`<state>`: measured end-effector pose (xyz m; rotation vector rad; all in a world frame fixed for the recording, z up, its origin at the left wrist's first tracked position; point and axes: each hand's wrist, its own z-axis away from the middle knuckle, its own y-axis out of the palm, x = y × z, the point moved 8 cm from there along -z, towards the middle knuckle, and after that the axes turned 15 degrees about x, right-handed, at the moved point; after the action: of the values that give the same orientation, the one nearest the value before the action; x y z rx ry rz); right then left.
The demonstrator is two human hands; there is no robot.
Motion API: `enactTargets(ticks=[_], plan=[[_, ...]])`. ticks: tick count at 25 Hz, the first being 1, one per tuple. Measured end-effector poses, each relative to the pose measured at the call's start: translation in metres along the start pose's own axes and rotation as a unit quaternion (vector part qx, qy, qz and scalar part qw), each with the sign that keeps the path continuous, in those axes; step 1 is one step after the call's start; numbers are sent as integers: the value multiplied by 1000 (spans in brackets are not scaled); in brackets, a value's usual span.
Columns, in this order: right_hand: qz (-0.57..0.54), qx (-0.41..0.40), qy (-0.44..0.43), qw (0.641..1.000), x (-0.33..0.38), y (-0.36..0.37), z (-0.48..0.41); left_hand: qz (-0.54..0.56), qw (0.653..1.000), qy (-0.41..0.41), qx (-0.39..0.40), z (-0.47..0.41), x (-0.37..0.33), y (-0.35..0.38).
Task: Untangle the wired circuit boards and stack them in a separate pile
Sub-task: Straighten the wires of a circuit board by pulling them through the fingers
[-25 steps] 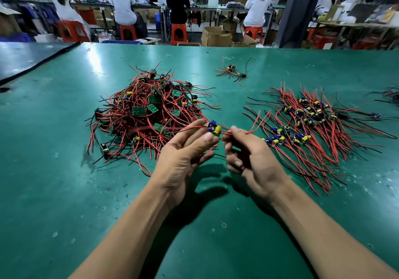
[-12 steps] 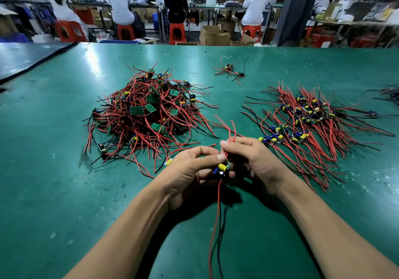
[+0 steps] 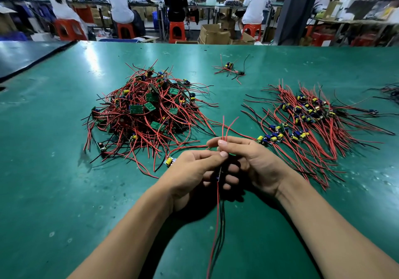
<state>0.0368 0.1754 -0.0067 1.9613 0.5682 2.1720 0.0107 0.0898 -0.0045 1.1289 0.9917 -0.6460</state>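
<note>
Both hands are working over the green table (image 3: 64,192), near the front edge. The left hand (image 3: 194,170) is curled, thumb and forefinger pinching one board (image 3: 219,174), held edge-on. The right hand (image 3: 257,166) pinches its red wires just above, and the other leads hang toward the person. That board looks free but isn't stacked yet. The tangled heap (image 3: 146,114) on the left is big, so most of the job is probably left. The sorted pile (image 3: 306,123) lies flat on the right. A few strays (image 3: 230,68) sit at the far side.

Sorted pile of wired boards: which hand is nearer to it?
Right. The right hand is just left of the sorted pile; the left hand lies farther left, beyond it.
</note>
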Motion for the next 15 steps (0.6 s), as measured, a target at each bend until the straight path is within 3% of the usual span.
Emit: enactTargets(ticks=[6,11,15], plan=[[6,-26,-30,999,5,-7,-2,58,998,18,-12,2,-5,-3],[14,-15,-17,1000,3,-6,-2,41,999,12,-28,2,-3,-6],[13,-90,-47,995,6,-15,-1,14,997,32,-69,1,-3,-10]])
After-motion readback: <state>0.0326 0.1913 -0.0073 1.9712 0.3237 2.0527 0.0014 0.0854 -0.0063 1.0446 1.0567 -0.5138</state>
